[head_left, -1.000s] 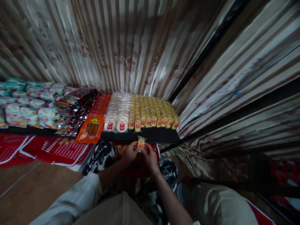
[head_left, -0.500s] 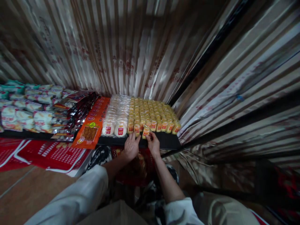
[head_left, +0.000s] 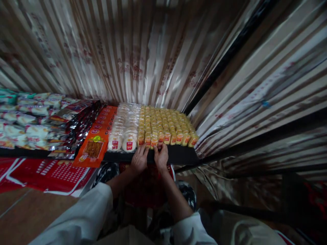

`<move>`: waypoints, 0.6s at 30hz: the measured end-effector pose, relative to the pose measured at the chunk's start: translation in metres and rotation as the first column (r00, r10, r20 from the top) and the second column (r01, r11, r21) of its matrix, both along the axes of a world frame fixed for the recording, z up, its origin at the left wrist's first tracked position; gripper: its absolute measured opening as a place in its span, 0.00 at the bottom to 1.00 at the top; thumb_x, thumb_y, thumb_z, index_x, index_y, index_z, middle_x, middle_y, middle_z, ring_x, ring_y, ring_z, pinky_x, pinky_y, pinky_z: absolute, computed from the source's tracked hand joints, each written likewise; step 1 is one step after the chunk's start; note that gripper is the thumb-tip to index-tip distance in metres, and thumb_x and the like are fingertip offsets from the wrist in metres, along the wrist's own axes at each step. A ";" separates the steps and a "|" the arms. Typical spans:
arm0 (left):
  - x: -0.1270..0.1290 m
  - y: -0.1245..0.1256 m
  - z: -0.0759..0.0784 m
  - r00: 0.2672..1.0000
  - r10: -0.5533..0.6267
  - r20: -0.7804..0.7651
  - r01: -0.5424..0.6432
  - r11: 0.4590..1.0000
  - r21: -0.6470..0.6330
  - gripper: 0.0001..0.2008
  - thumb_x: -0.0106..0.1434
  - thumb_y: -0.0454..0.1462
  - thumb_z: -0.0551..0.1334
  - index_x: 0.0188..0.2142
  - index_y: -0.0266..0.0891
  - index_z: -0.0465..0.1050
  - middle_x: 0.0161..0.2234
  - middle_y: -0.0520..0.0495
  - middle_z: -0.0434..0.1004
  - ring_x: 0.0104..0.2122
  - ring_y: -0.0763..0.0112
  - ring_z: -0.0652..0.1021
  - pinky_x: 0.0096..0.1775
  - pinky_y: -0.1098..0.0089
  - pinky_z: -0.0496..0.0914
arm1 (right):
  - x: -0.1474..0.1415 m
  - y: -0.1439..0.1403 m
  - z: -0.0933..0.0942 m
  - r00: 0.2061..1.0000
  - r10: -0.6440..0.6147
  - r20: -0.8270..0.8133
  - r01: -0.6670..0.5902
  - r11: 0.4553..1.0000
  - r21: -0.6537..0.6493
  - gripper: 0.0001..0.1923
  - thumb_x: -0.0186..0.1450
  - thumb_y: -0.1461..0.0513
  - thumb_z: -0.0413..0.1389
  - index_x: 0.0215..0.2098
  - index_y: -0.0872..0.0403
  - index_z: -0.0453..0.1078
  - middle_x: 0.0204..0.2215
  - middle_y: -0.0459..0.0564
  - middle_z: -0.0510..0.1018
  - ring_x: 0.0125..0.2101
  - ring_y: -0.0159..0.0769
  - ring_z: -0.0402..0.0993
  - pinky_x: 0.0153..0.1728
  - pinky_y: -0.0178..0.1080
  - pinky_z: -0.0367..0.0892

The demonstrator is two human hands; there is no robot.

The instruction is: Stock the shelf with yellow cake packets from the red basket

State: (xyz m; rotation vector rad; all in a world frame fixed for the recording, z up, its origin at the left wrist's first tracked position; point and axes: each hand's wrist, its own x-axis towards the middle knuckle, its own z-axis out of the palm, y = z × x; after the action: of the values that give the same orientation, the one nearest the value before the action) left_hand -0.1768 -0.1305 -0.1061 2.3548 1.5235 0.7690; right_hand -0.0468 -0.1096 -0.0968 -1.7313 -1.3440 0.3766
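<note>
Rows of small yellow snack packs point(head_left: 166, 124) with red labels fill the right part of a dark shelf point(head_left: 178, 156). My left hand point(head_left: 139, 159) rests at the shelf's front edge, fingertips touching the front row of packs. My right hand point(head_left: 160, 156) is beside it, fingers pressed against one yellow pack point(head_left: 154, 141) standing in the front row. To the left of the yellow packs stand white round packs point(head_left: 125, 131) with red labels.
Orange flat packets point(head_left: 98, 137), dark shiny packets point(head_left: 74, 122) and white-green bags point(head_left: 22, 115) lie further left on the shelf. A red basket point(head_left: 148, 183) sits below my hands. Striped foil wall stands behind and to the right. Red printed sheets point(head_left: 46, 173) lie lower left.
Both hands rose from above the red basket to the shelf edge, carrying one yellow pack, which now stands in the front row.
</note>
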 end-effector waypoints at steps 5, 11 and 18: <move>-0.002 -0.001 -0.005 1.000 -0.003 0.018 0.003 1.000 -0.004 0.28 0.57 0.27 0.49 0.58 0.30 0.60 0.60 0.36 0.58 0.60 0.56 0.59 0.60 0.55 0.56 | 0.003 0.003 -0.001 0.996 0.042 -0.075 -0.045 0.998 -0.042 0.12 0.60 0.53 0.50 0.33 0.54 0.64 0.29 0.48 0.72 0.29 0.34 0.68 0.36 0.36 0.65; -0.002 0.000 -0.010 0.999 -0.053 0.000 0.053 0.998 0.041 0.27 0.59 0.29 0.48 0.59 0.31 0.61 0.60 0.37 0.59 0.60 0.57 0.60 0.60 0.55 0.57 | 0.003 0.002 -0.002 0.994 0.008 -0.106 -0.016 0.997 -0.076 0.16 0.60 0.51 0.48 0.34 0.55 0.66 0.29 0.49 0.74 0.28 0.33 0.69 0.34 0.35 0.65; -0.002 0.004 -0.013 0.997 -0.081 -0.021 0.083 0.991 0.107 0.24 0.60 0.29 0.48 0.56 0.29 0.64 0.59 0.37 0.62 0.58 0.58 0.61 0.59 0.57 0.59 | 0.001 0.002 -0.006 0.999 -0.002 -0.049 0.000 0.999 -0.039 0.15 0.62 0.52 0.49 0.35 0.56 0.66 0.32 0.50 0.73 0.27 0.33 0.68 0.33 0.36 0.65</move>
State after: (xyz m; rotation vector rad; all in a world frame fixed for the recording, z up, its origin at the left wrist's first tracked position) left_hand -0.1785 -0.1262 -0.1196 2.4901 1.4152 0.8337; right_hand -0.0453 -0.1071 -0.1025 -1.7436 -1.3083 0.4448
